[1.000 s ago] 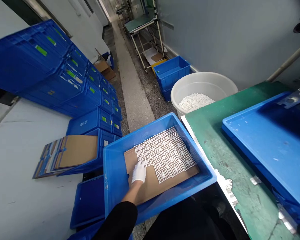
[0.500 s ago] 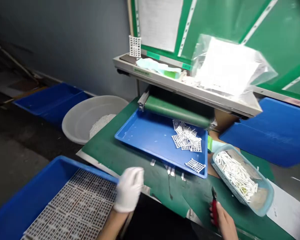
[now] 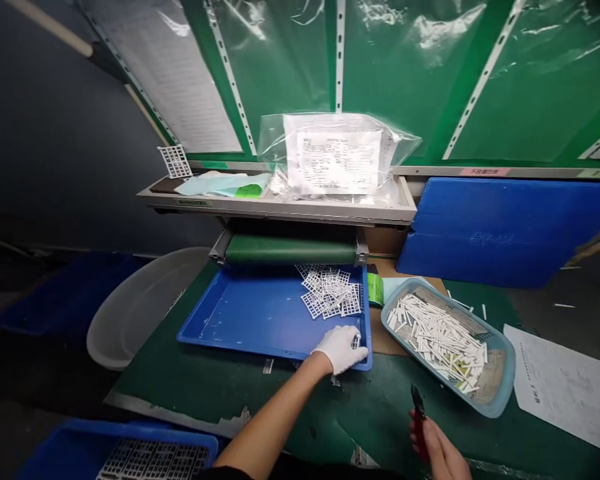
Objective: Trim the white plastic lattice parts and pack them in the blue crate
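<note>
My left hand (image 3: 341, 348), in a white glove, is at the front right corner of a shallow blue tray (image 3: 240, 340). Its thumb and fingers close round a white plastic grid (image 3: 355, 341), of which only a small part shows. Further back in the tray lies a loose pile of white grids (image 3: 330, 293). Over the green table my bare right hand (image 3: 437, 443) grips a pair of red-handled nippers (image 3: 419, 423), their dark jaws pointing up and away from me.
Right of the tray stands a light-blue basket (image 3: 500, 393) of thin white plastic sticks, with a paper sheet (image 3: 565, 387) beyond it. A green conveyor roller (image 3: 290, 250) overhangs the tray's back, below a shelf (image 3: 280, 210). At lower left, a blue bin (image 3: 75, 443) contains stacked grids.
My left hand has moved from beside the blue bin to the tray's front right corner and closed on the grid there. The view has turned right. My right hand still holds the nippers.
</note>
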The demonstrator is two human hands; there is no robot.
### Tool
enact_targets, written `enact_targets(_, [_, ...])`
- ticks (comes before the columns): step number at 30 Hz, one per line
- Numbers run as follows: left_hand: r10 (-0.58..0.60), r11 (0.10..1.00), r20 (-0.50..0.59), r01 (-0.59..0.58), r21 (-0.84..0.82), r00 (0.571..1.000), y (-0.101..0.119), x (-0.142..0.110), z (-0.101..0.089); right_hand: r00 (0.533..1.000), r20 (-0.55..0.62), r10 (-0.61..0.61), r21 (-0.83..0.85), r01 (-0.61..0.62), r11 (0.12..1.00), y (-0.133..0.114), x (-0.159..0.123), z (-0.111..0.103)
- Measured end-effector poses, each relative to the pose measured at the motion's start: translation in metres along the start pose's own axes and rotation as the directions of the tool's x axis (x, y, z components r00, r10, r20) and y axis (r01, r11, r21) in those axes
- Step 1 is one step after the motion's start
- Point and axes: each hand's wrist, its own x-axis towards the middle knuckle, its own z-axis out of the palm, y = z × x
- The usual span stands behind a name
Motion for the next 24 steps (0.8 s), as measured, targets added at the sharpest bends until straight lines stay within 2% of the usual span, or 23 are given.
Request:
enact_targets(2, [0.021,1.000,0.019,-0.021,0.009,1.000,-0.002,-0.003,-0.004,0.991,0.077,-0.105,-0.146,0.115,0.983,-0.023,0.002,-0.002])
enact_targets(4, [0.065,0.998,0.026,-0.065,-0.019,0.998,-0.008,-0.008,-0.008,0.958,0.141,-0.249,-0.256,0.278,0.926,-0.045,0.005,0.000])
enact_targets(6, [0.069,0.986,-0.055,-0.076,-0.147,0.996,-0.013,-0.012,-0.008,0.905,0.173,-0.390,-0.314,0.425,0.849,-0.063,0.008,0.006])
enact_targets(8, [0.003,0.942,-0.192,-0.067,-0.328,0.981,-0.016,-0.016,-0.004,0.850,0.202,-0.487,-0.351,0.527,0.774,-0.077,0.010,0.014])
enact_targets(10, [-0.087,0.874,-0.293,-0.068,-0.481,0.952,-0.017,-0.019,0.001,0.808,0.226,-0.544,-0.388,0.587,0.711,-0.086,0.010,0.022])
enact_targets(13, [-0.187,0.783,-0.374,-0.092,-0.615,0.908,-0.011,-0.025,0.002,0.750,0.233,-0.619,-0.451,0.647,0.614,-0.092,0.005,0.032])
enact_targets(17, [-0.268,0.618,-0.521,-0.270,-0.738,0.810,0.011,-0.042,-0.014,0.655,0.213,-0.725,-0.551,0.693,0.464,-0.091,-0.011,0.043])
enact_targets(18, [-0.288,0.529,-0.537,-0.336,-0.779,0.793,0.018,-0.047,-0.018,0.630,0.211,-0.748,-0.570,0.701,0.429,-0.091,-0.016,0.046])
enact_targets(19, [-0.311,0.386,-0.530,-0.405,-0.829,0.789,0.027,-0.053,-0.022,0.605,0.211,-0.768,-0.581,0.709,0.400,-0.091,-0.021,0.049])
enact_targets(20, [-0.330,0.190,-0.501,-0.464,-0.865,0.800,0.035,-0.059,-0.025,0.582,0.210,-0.786,-0.586,0.718,0.376,-0.092,-0.027,0.052])
enact_targets(22, [-0.315,-0.245,-0.410,-0.491,-0.836,0.856,0.051,-0.071,-0.028,0.542,0.215,-0.812,-0.586,0.737,0.337,-0.095,-0.035,0.056])
enact_targets(23, [-0.281,-0.401,-0.377,-0.465,-0.789,0.883,0.057,-0.077,-0.029,0.526,0.228,-0.820,-0.584,0.747,0.317,-0.097,-0.039,0.057])
enact_targets(24, [-0.243,-0.486,-0.362,-0.436,-0.757,0.900,0.061,-0.082,-0.029,0.512,0.245,-0.824,-0.583,0.756,0.296,-0.099,-0.042,0.057])
